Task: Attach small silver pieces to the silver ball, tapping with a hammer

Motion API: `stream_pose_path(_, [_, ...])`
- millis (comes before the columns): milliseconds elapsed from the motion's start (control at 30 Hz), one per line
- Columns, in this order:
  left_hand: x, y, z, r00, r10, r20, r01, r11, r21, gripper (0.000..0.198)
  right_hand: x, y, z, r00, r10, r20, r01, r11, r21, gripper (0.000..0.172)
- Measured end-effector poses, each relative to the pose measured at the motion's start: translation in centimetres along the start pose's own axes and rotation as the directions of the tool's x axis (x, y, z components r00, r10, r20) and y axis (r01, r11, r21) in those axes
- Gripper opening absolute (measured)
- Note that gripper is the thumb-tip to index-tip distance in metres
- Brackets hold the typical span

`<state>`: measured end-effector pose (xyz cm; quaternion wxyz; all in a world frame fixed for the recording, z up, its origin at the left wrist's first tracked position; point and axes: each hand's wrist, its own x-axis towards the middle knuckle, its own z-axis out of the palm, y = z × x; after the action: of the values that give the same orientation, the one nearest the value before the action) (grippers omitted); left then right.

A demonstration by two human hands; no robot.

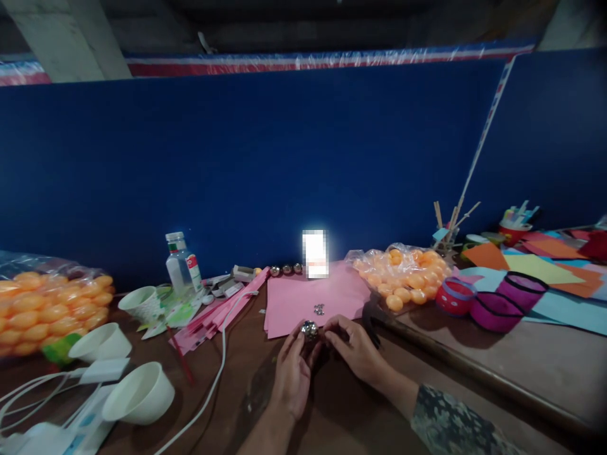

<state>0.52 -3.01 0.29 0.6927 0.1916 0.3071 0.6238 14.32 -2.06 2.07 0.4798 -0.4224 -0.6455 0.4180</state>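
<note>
My left hand point(294, 373) and my right hand point(358, 351) meet at the near edge of a pink paper sheet point(303, 297). Together their fingertips pinch a small shiny studded ball point(310, 330). A little heap of silvery bits point(319, 309) lies on the pink sheet just beyond the ball. My right forearm wears a camouflage sleeve point(455, 423).
Bags of orange balls sit at left point(47, 309) and right of centre point(403, 275). White cups point(140, 392), a clear bottle point(183, 265), a white cable point(218, 373), pink paper strips point(213, 316), round pink containers point(493, 306) and coloured sheets point(535, 268) surround the wooden table. A blue wall point(284, 158) stands behind.
</note>
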Motion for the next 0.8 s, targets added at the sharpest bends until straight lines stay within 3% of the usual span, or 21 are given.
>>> stream_pose_path(200, [-0.11, -0.03, 0.01, 1.000, -0.002, -0.014, 0.002, 1.000, 0.018, 0.033, -0.10, 0.16, 0.22, 0.986, 0.167, 0.025, -0.169, 0.968, 0.187, 0.022])
stream_pose_path(333, [0.00, -0.19, -0.08, 1.000, 0.007, -0.012, -0.006, 1.000, 0.017, 0.035, 0.06, 0.51, 0.32, 0.946, 0.324, 0.028, -0.315, 0.890, 0.331, 0.031])
stream_pose_path(433, [0.09, -0.25, -0.13, 1.000, 0.005, -0.013, -0.005, 1.000, 0.019, 0.034, 0.19, 0.71, 0.31, 0.929, 0.367, 0.038, -0.352, 0.849, 0.395, 0.031])
stream_pose_path(800, [-0.21, -0.38, -0.01, 1.000, 0.010, 0.010, -0.011, 0.999, 0.052, 0.038, 0.01, 0.53, 0.55, 0.990, 0.138, 0.006, -0.135, 0.960, 0.245, 0.010])
